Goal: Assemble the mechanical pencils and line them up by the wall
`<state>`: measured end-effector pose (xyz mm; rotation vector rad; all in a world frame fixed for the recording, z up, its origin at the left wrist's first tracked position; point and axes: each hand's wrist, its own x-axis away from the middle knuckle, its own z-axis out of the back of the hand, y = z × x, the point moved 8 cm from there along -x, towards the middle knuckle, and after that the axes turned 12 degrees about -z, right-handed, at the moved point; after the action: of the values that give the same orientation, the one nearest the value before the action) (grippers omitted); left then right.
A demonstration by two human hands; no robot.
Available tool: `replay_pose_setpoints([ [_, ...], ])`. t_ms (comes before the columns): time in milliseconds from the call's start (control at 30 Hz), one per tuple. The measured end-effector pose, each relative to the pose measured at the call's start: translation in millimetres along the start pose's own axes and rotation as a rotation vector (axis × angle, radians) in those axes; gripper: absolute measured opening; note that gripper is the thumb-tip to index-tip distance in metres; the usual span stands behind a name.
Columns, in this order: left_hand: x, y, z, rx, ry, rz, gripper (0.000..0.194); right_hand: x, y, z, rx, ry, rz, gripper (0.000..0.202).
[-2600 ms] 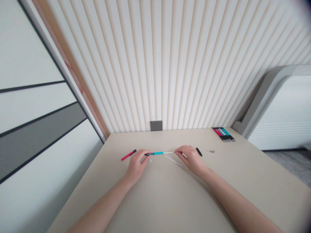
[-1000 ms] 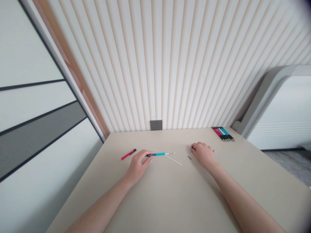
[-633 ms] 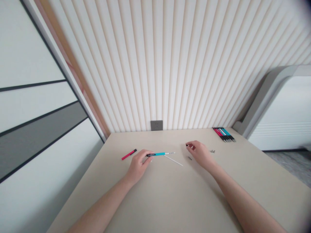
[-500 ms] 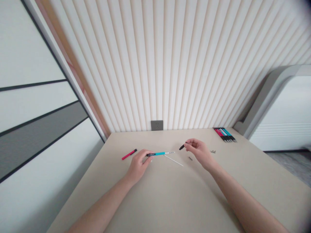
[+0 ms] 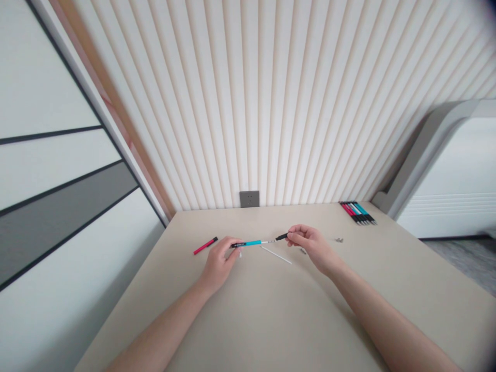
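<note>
Left hand (image 5: 216, 263) holds the pen (image 5: 253, 242), its refill (image 5: 265, 242) pointing to 3 o'clock; right hand (image 5: 313, 249) pinches the grip (image 5: 282, 236), contact with the refill unclear to me. I judge skewed alignment could jam the refill; a loose pinch could drop the grip.

A room in a home: a ribbed wall (image 5: 267, 103), a socket (image 5: 249, 199), white-and-grey panels (image 5: 50, 201) on the left, and, cut off at right, perhaps a headboard (image 5: 457, 165).
</note>
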<state>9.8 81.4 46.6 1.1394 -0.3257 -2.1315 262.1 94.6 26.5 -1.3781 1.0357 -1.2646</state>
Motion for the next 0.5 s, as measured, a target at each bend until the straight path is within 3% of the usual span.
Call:
replay_pose_setpoints([
  [200, 0.0, 0.0, 2.3, -0.019, 0.024, 0.001, 0.013, -1.7, 0.6, 6.3, -0.017, 0.038, 0.004, 0.031],
  [500, 0.4, -0.7, 1.2, -0.019, 0.023, 0.001, 0.013, 1.2, 3.0, -6.0, -0.077, -0.056, -0.011, 0.03],
])
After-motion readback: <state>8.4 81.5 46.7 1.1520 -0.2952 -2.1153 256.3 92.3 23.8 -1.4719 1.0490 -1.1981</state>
